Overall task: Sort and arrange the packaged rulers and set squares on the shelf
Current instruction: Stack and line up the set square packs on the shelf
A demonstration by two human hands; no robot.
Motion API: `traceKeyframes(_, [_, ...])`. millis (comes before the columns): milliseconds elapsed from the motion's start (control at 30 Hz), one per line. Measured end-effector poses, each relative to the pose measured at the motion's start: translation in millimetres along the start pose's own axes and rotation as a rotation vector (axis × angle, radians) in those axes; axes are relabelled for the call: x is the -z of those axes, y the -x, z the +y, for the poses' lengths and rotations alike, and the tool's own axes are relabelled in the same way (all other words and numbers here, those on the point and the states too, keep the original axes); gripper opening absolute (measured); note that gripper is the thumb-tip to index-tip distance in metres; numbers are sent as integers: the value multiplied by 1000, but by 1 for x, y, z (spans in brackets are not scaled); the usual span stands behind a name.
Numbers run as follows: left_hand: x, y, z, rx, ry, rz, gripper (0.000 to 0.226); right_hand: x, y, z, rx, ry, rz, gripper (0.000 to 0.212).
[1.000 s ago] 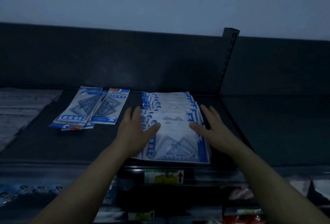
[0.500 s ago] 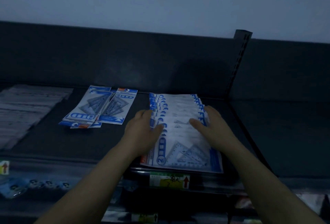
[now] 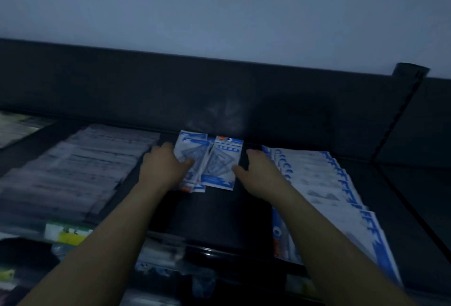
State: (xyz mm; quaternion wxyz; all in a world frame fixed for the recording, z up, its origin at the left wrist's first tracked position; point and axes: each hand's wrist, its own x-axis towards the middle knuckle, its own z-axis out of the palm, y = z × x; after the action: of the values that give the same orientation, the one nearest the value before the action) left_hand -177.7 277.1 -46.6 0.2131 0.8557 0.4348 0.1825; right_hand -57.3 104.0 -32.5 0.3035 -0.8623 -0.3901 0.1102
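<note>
Hands bracket two small set-square packs at mid-shelf: left hand (image 3: 166, 166) against the outer edge of the left pile (image 3: 192, 157), thumb on its face; right hand (image 3: 258, 171) beside the right pack (image 3: 223, 161), thumb touching its edge. Fingers look fairly straight and spread, pressing inward rather than lifting; likely squaring the two together. Motion blur hides the fingertips. Nearest, the shelf (image 3: 219, 215) front lip carries a yellow price label (image 3: 66, 232). On the right, a shingled row of larger set-square packs (image 3: 329, 196) runs from the lip toward the back. On the left, a blurred row of what look like packaged rulers (image 3: 80, 166). Both small packs lie flat, long axis front to back. The right one's header points away, tilted slightly rightward. Behind them stands the dark back panel (image 3: 170, 91).
</note>
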Motion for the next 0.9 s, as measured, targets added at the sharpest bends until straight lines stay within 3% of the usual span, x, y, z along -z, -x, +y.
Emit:
traceKeyframes(100, [-1, -18, -9, 24, 25, -119, 65, -26, -24, -17, -158, -28, -41, 50])
traceKeyframes(233, [3, -33, -20, 0, 41, -236, 47, -49, -38, -29, -328, 146, 26, 89])
traceKeyframes(367, [12, -43, -30, -14, 175, -257, 18, -54, -42, -35, -387, 165, 114, 87])
traceKeyframes(467, [15, -41, -33, -79, 163, -249, 31, -49, -48, -43, -501, 51, 86, 91])
traceKeyframes(533, [15, -40, -31, -96, 120, -331, 42, -47, -49, -43, -569, -37, 109, 92])
traceKeyframes(633, [13, -39, -29, -139, 111, -392, 37, -46, -41, -38, -555, -147, 196, 82])
traceKeyframes(767, [23, -41, -37, -142, 234, -313, 24, -40, -23, -31, -460, -415, 399, 39])
traceKeyframes(900, [30, -32, -30, -124, 148, -367, 48, -21, -17, -33, -370, -606, 478, 10])
